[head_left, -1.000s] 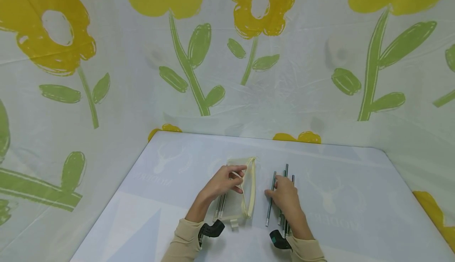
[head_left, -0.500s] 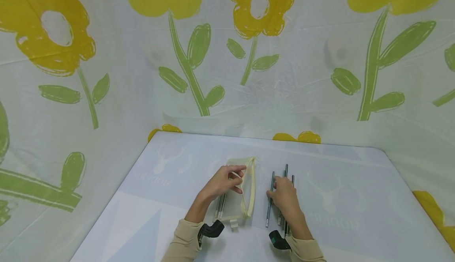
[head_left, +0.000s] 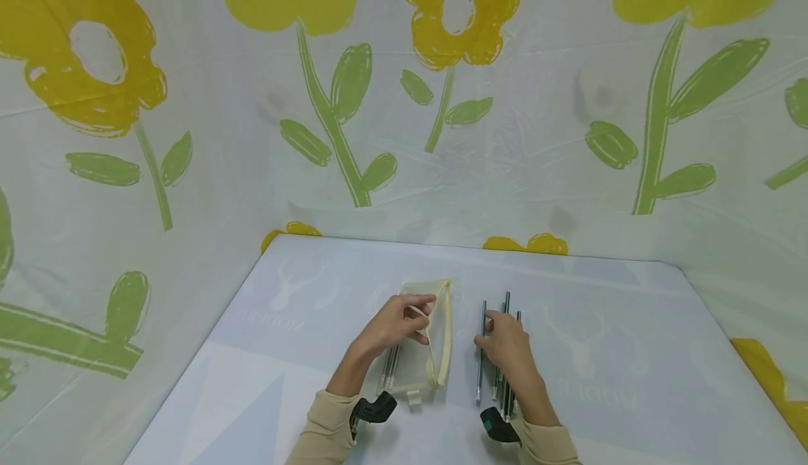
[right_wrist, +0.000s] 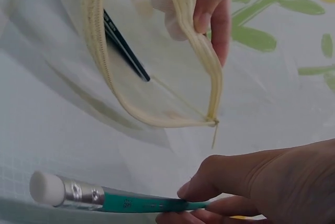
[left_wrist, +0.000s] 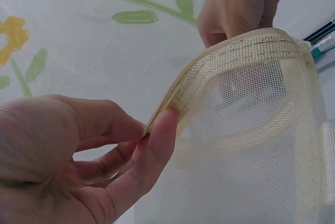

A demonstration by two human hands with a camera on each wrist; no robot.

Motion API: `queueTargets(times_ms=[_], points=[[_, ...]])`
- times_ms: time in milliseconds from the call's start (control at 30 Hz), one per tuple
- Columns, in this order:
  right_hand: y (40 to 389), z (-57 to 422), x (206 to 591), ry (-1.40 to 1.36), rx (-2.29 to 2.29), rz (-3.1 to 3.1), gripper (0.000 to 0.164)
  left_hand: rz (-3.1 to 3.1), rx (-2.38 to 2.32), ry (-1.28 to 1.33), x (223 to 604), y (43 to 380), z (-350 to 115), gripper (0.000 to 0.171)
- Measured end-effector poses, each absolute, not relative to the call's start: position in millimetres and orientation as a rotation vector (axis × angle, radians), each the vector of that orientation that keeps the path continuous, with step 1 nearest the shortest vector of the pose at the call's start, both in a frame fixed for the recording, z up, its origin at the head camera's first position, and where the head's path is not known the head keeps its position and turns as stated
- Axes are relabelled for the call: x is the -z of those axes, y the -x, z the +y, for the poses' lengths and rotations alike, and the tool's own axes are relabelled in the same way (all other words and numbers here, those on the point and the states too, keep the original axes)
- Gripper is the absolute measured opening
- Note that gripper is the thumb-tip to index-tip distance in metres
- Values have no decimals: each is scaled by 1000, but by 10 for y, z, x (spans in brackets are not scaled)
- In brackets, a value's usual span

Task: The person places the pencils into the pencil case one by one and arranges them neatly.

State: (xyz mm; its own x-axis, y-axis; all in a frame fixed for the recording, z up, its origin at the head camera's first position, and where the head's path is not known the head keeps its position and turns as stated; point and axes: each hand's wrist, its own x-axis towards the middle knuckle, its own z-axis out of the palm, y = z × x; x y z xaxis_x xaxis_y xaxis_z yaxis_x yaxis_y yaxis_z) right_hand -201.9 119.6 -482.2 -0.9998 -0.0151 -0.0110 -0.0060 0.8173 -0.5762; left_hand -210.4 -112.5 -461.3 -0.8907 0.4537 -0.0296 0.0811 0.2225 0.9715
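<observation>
A cream mesh zipper pouch (head_left: 413,370) lies with its zip undone and its mouth facing right. My left hand (head_left: 394,322) pinches one zipper edge between thumb and fingers, lifting it, as the left wrist view shows. Inside the pouch are pencils (head_left: 392,365); one dark pencil (right_wrist: 125,48) shows through the mouth in the right wrist view. To the right of the pouch, my right hand (head_left: 510,344) pinches a green pencil (right_wrist: 141,203) with a white eraser and silver ferrule. Its eraser end points towards the person. My palm partly hides several other pencils (head_left: 507,403).
The white table (head_left: 631,325) carries faint deer prints and blue triangles. A curtain (head_left: 505,170) with yellow flowers hangs behind and to the sides. A black wrist camera (head_left: 377,407) sits on the left wrist, another black camera (head_left: 497,426) on the right.
The pencil in my right hand has swung slightly, now nearer to straight up and down in the head view. My left hand stays at the pouch edge.
</observation>
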Motion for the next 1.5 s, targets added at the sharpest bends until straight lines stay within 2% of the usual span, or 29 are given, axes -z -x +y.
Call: queueTargets(times_ms=[100,700,1500], points=[[2025,1213,4800,10,966,2960,52,2199,-1708,-502,4611,2101,-1133,49],[1989,1219,4698,-43,1145,2893,55,2196,-1721,-514,4616,2099,-1151,49],[1962,1120,4682,-16,1328,2849,50,2195,-1728,-498,4653,2117,-1126,49]])
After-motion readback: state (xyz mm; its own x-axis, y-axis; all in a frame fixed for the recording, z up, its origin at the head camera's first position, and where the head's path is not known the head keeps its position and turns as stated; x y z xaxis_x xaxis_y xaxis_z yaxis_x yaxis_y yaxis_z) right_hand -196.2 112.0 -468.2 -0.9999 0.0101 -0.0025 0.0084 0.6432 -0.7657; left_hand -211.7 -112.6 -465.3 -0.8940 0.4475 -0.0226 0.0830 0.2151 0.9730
